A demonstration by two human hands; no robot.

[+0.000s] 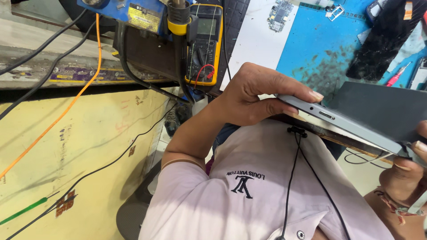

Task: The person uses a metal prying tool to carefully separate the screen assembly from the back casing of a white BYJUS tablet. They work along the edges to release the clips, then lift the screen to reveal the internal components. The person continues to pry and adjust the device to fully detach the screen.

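Observation:
A slim grey laptop (378,111) with a port on its edge is held on its side close to my chest, above my light pink shirt. My left hand (255,95) grips the near left corner, fingers curled over the top edge and thumb under it. My right hand (407,171), with a thread band at the wrist, holds the laptop's right end at the lower right of the view, fingertips on its edge. A thin black cord (293,178) hangs down my shirt below the laptop.
A yellow multimeter (204,44) stands at the bench edge beside a blue tool stand (133,13). A blue work mat (320,44) carries a circuit board (279,13), a dark screen panel (387,40) and a red-handled tool (397,75). An orange cable (66,111) and black cables cross a yellow panel (80,155).

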